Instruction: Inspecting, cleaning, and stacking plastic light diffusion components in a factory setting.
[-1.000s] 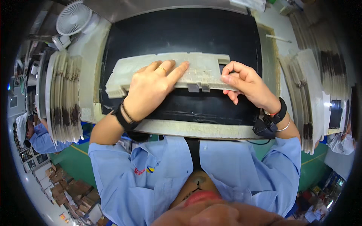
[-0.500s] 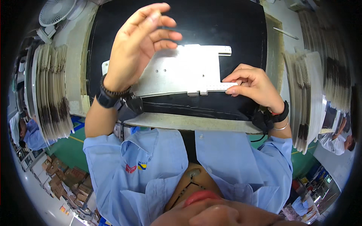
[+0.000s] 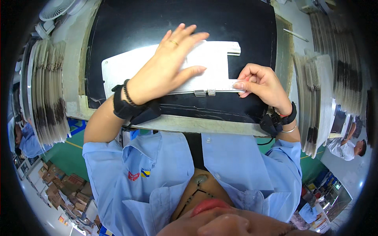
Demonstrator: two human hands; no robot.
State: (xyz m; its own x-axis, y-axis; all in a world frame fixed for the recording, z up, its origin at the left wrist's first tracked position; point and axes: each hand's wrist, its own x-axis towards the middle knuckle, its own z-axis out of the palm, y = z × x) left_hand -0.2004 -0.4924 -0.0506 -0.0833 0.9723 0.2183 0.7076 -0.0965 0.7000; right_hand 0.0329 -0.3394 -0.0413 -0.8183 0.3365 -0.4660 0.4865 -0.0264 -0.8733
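A white flat panel (image 3: 214, 63) lies on the black work surface (image 3: 141, 31), with a notch in its right side between two narrow arms. Small metal tabs (image 3: 200, 93) stick out from its near edge. My left hand (image 3: 165, 72) is over the panel's middle, palm down, fingers and thumb spread; whether it touches the panel I cannot tell. At the near right, my right hand (image 3: 262, 84) pinches the end of the panel's near arm between thumb and fingers.
Stacks of thin sheets (image 3: 49, 94) stand at the left, with more stacks (image 3: 315, 98) at the right. A pale pen-like stick (image 3: 296, 35) lies to the far right, and a white fan (image 3: 57, 8) stands at the far left. Other people are in the background.
My left hand has turned from a raised position to palm down and come lower over the panel. The panel's face now looks different, its holes no longer showing. My right hand keeps its pinch.
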